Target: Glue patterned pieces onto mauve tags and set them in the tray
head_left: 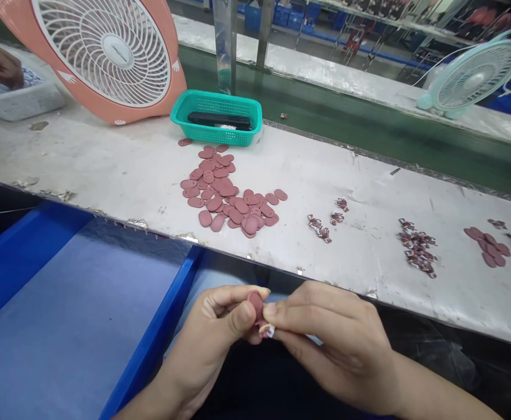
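My left hand (220,326) pinches a reddish-brown oval disc (255,301) between thumb and fingers, below the bench's front edge. A small brown-and-white figurine (266,331) sits against the lower end of the disc, and my right hand (334,332) grips it with thumb and forefinger. The fingers partly hide where the two pieces meet. Beyond the hands, a loose pile of similar oval discs (224,186) lies on the bench, some with small holes. Several small figurines (324,234) lie right of that pile, with a denser cluster of figurines (417,248) farther right.
A green plastic basket (216,139) holding a dark object stands behind the disc pile. An orange fan (172,76) is at back left, a turquoise fan (478,76) at back right. At far left, another person's hand (2,64) reaches into a white tray (28,105). A blue bin (150,338) is below left.
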The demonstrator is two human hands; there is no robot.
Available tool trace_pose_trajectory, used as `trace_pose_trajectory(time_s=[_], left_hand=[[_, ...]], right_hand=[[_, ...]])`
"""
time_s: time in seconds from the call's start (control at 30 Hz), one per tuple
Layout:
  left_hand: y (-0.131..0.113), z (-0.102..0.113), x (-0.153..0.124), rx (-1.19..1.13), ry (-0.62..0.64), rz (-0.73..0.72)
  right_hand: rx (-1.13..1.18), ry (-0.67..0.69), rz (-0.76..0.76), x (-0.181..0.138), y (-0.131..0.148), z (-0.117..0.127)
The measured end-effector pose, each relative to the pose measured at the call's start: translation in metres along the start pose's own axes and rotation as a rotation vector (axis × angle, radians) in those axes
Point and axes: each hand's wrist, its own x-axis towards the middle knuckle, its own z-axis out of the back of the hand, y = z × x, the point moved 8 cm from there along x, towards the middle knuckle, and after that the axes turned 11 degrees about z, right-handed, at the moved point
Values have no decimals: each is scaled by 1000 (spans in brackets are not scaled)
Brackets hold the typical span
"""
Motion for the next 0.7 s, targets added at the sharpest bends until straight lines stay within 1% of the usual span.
trace_pose_trajectory(time_s=[0.2, 0.4, 0.7], left_hand=[[6, 8, 7, -35, -40, 43], [12, 17, 11, -47, -84, 61], [12, 17, 17, -59, -65, 62]], right_hand=[[9, -16, -15, 1, -13, -5], [5, -12, -23, 2, -18, -6], [38, 28, -65, 3, -24, -8]])
